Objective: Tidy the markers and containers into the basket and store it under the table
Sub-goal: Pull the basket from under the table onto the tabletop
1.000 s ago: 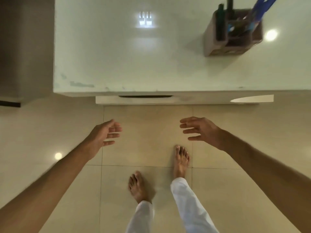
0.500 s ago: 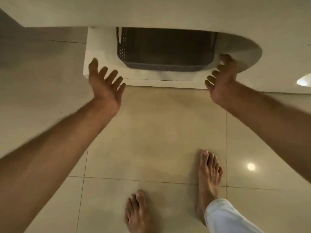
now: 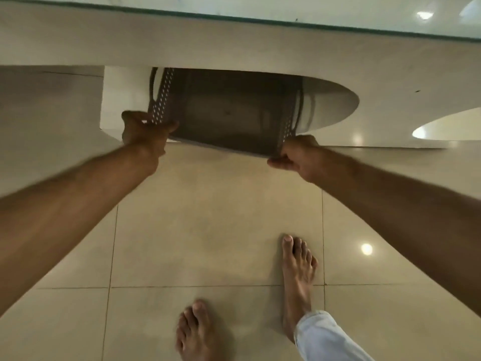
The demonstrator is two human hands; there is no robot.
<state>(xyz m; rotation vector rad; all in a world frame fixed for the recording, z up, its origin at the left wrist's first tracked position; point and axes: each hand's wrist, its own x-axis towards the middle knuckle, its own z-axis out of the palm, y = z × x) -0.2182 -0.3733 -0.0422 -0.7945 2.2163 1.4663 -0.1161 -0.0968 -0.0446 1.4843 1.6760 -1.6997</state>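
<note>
Dark perforated basket (image 3: 229, 118) sat on the low white shelf (image 3: 114, 100) under the table (image 3: 234, 45), its near edge sticking out past the shelf lip, inside looked empty though dim. Left hand (image 3: 144, 136) was clamped on the basket's near-left corner, right hand (image 3: 296, 155) clamped on the near-right corner, both arms stretched forward. Person stood barefoot on beige floor tiles (image 3: 208, 217), right foot (image 3: 298, 272) ahead of left foot (image 3: 197, 332), light trouser cuff (image 3: 320, 332) at near right.
</note>
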